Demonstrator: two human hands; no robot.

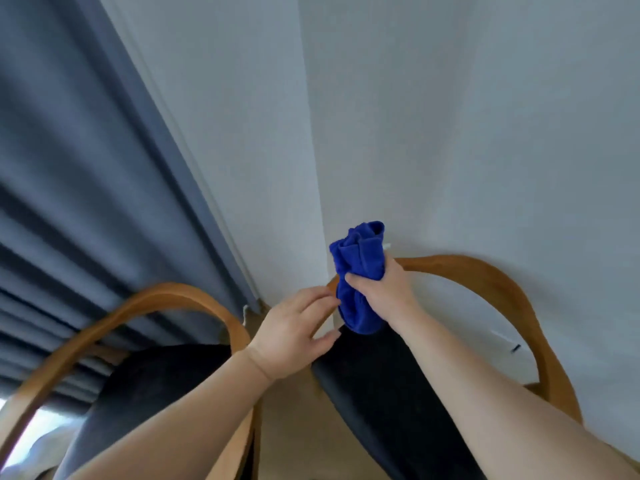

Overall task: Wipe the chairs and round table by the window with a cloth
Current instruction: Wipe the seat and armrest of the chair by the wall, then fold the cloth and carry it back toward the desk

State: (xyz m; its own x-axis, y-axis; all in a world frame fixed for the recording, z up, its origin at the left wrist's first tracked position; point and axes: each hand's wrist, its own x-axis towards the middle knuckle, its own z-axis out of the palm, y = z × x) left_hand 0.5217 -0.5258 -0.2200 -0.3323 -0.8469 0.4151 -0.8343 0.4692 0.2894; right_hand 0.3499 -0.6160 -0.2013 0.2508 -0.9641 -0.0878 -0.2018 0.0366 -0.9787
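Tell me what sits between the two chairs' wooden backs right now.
In the head view, the left hand and the bunched blue cloth, gripped by the right hand, fill the gap between the left chair and right chair.

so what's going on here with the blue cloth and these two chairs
A person grips a bunched blue cloth in the right hand, held up in front of the wall corner. The left hand is open, its fingers reaching to the cloth's lower end. Below are the left chair and the right chair, both with curved wooden backs. The curtain hangs at the left.
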